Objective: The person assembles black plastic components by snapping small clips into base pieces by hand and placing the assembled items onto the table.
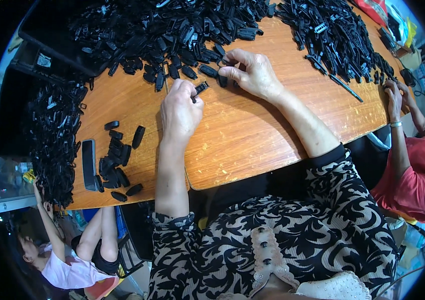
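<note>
Between the thumb and fingers of my left hand (181, 107) is a small black plastic part (201, 89) with a slotted, open-framed face. It is held just above the wooden table. My right hand (256, 75) is to its right, at the near edge of a big heap of black plastic parts (172, 30). The right thumb and forefinger are bent with a gap between them. A loose black piece (223, 80) lies right below that thumb, and another oval one (208, 71) is beside it. Whether the other right fingers touch anything is hidden.
A second heap of black parts (327, 40) lies at the far right, with a thin pen-like rod (346, 89) near it. Further left are a phone (89, 165), several loose black pieces (117, 152) and another heap (55, 135). One person (412, 170) sits right, another (67, 260) left.
</note>
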Action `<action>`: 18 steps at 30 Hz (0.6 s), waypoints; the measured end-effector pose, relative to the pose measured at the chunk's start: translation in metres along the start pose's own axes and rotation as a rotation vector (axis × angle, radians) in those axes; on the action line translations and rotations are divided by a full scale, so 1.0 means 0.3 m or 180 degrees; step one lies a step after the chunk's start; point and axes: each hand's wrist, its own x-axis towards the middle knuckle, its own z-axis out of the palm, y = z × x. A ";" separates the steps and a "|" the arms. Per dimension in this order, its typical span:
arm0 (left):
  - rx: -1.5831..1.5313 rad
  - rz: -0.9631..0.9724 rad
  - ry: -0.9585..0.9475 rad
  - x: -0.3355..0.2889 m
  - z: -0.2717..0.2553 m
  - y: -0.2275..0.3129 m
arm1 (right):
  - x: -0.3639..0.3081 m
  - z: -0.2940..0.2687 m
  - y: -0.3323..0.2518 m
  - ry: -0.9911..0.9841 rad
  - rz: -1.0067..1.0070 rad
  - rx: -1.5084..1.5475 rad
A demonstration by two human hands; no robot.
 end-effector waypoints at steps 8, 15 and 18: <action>-0.2392 -0.0609 -0.0297 -0.001 0.001 0.024 | -0.006 -0.035 -0.107 -0.1474 0.1474 0.2375; -0.1974 -0.0456 -0.0642 -0.011 0.002 -0.014 | -0.009 -0.003 -0.066 -0.1828 0.1922 0.2628; -0.1848 -0.0178 -0.0468 -0.019 0.017 -0.010 | -0.013 0.000 -0.065 -0.1825 0.1884 0.2624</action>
